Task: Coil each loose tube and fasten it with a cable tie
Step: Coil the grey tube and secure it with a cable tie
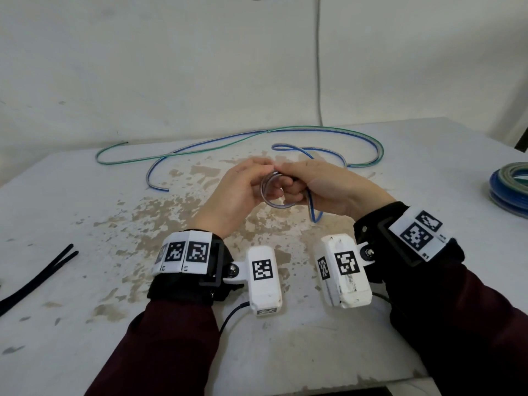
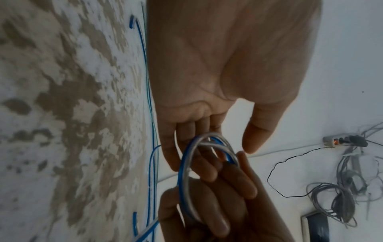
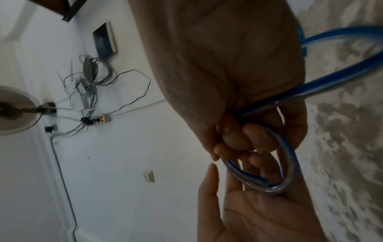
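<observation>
A small coil of blue-and-clear tube (image 1: 278,206) hangs above the middle of the stained table (image 1: 85,212), between my two hands. My right hand (image 1: 314,181) grips the coil (image 3: 290,155) with its fingers curled round the strands. My left hand (image 1: 254,181) faces it with relaxed fingers that reach into the coil (image 2: 182,172); its thumb stays off the tube. The rest of this tube leaves under my right hand, loops back (image 1: 285,146) and trails off to the left (image 1: 148,175). A loose green tube (image 1: 120,163) lies alongside it at the back.
Two black cable ties (image 1: 43,270) lie at the table's left edge. Finished blue and green coils (image 1: 508,187) are stacked at the right edge. A grey cable (image 1: 318,67) hangs down the wall behind the table.
</observation>
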`<state>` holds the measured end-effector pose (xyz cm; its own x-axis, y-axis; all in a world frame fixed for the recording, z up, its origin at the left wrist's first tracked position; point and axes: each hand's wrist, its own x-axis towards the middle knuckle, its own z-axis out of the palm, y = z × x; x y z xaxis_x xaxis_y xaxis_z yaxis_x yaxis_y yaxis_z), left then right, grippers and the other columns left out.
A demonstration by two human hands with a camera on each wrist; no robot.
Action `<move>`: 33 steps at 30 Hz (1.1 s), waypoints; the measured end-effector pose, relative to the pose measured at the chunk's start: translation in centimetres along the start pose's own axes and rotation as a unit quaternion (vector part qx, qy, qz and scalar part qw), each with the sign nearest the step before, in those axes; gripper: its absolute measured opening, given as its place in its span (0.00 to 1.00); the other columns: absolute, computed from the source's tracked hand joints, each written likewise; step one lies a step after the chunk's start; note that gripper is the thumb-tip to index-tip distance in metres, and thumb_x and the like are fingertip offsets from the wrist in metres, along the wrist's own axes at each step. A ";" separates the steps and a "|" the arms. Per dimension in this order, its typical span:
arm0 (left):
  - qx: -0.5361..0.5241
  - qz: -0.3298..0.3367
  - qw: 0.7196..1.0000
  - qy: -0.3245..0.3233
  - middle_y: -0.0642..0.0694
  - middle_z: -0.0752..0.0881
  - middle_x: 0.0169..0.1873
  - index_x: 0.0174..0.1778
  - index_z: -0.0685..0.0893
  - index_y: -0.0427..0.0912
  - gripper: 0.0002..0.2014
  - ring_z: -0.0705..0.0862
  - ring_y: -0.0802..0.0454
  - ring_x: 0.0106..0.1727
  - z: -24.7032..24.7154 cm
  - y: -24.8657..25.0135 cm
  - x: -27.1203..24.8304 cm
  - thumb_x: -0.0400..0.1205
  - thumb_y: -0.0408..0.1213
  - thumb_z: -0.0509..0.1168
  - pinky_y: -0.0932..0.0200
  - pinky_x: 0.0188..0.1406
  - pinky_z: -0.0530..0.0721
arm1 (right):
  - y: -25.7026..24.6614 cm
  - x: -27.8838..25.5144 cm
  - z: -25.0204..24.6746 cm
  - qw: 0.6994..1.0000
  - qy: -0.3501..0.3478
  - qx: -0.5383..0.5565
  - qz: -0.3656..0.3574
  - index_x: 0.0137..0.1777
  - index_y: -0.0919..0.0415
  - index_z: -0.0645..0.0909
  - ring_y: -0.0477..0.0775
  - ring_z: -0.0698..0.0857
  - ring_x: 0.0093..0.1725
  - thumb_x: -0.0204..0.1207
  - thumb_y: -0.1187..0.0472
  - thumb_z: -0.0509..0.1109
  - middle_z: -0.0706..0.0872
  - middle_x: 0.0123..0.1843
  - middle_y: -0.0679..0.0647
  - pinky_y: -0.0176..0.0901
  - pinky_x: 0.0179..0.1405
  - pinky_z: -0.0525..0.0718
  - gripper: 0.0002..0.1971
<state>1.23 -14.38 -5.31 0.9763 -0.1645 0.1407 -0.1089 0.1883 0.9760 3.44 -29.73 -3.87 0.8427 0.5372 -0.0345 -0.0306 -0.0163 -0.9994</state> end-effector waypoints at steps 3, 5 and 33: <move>0.048 0.032 0.998 -0.021 0.45 0.87 0.31 0.51 0.80 0.37 0.04 0.83 0.51 0.30 0.0 -0.2 -0.2 0.84 0.28 0.60 0.60 0.39 0.83 | -0.2 -0.1 -0.3 0.999 0.025 -0.030 -0.005 0.28 0.58 0.71 0.47 0.60 0.24 0.86 0.55 0.59 0.65 0.20 0.45 0.30 0.24 0.72 0.22; 0.075 0.044 0.996 -0.019 0.46 0.87 0.30 0.52 0.81 0.36 0.05 0.85 0.50 0.30 -0.2 -0.2 -0.3 0.84 0.28 0.61 0.59 0.40 0.85 | -0.3 -0.2 -0.6 0.999 0.021 -0.036 -0.003 0.29 0.59 0.72 0.47 0.61 0.24 0.85 0.54 0.60 0.65 0.20 0.46 0.30 0.24 0.74 0.21; 0.039 -0.047 0.997 -0.049 0.46 0.76 0.23 0.41 0.79 0.38 0.13 0.77 0.50 0.25 -0.1 0.3 -0.1 0.87 0.37 0.54 0.60 0.32 0.79 | -0.3 -0.3 -0.4 0.999 -0.013 -0.039 0.018 0.35 0.59 0.71 0.45 0.65 0.22 0.88 0.56 0.52 0.65 0.20 0.44 0.33 0.26 0.69 0.19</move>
<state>1.13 -14.20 -5.09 0.9605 -0.2719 0.0589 -0.0347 0.0929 0.9951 3.42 -30.21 -3.53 0.8281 0.5561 -0.0708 -0.0178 -0.1000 -0.9948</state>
